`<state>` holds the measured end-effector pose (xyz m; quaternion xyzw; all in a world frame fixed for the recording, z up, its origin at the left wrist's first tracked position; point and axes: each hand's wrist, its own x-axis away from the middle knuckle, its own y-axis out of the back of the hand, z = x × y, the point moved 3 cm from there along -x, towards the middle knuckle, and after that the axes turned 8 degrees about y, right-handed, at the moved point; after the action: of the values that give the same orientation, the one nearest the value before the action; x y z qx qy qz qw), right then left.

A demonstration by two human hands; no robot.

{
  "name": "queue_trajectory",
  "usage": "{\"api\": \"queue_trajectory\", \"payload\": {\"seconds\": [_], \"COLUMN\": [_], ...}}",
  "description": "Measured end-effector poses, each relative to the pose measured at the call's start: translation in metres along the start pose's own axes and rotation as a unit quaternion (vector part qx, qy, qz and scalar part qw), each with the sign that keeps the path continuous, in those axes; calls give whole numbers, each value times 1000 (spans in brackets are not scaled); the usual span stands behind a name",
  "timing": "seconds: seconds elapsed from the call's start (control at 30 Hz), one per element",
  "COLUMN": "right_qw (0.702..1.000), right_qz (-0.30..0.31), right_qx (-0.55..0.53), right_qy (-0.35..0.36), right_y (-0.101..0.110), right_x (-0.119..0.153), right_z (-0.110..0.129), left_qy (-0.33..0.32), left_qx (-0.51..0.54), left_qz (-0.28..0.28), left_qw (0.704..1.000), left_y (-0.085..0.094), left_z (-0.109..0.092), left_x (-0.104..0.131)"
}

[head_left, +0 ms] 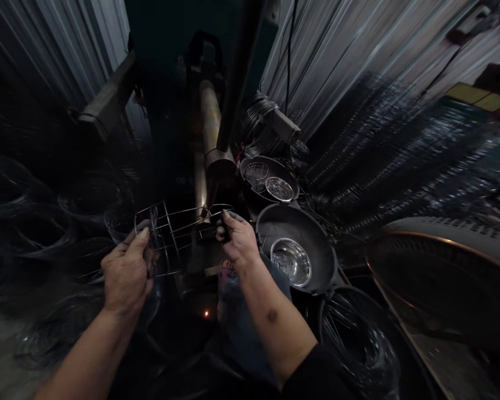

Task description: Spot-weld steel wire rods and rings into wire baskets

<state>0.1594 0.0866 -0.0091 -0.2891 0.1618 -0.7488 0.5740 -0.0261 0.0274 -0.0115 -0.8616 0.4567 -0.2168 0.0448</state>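
My left hand (129, 269) is closed around the left end of a wire rack (170, 229), thumb on top. The rack, made of thin metal rods with crosspieces, reaches rightward to the copper-coloured lower arm of what looks like a spot welder (210, 119). At the rack's right end, beside the welder tip (205, 212), my right hand (238, 240) pinches a thin wire. Whether that wire is part of the rack is hard to tell. A small orange spark (206, 314) glows below the hands.
On the right stand a dark pan (327, 244) holding a shiny metal bowl (302, 258), and another pan (289, 166) behind it. Coiled wire (350, 333) lies at lower right, near a round fan-like guard (441, 239). Dim wire rings (87, 194) crowd the left.
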Motion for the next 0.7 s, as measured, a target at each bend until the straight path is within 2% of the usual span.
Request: {"api": "queue_trajectory", "payload": {"seconds": [0.23, 0.47, 0.6, 0.7], "right_qw": [1000, 1000, 1000, 996], "right_qz": [5, 13, 6, -1], "right_qx": [-10, -5, 25, 89], "right_qy": [-11, -5, -10, -3], "right_y": [-13, -12, 4, 30], "right_x": [-11, -16, -14, 9], "right_z": [-2, -5, -9, -11], "left_qy": [-9, -10, 37, 54], "left_qx": [-26, -46, 35, 88], "left_qz": [-18, -16, 5, 13], "left_qw": [999, 999, 999, 995], "left_y": [-4, -3, -10, -7], "left_z": [-8, -9, -3, 0], "left_x": [-11, -11, -16, -7]}}
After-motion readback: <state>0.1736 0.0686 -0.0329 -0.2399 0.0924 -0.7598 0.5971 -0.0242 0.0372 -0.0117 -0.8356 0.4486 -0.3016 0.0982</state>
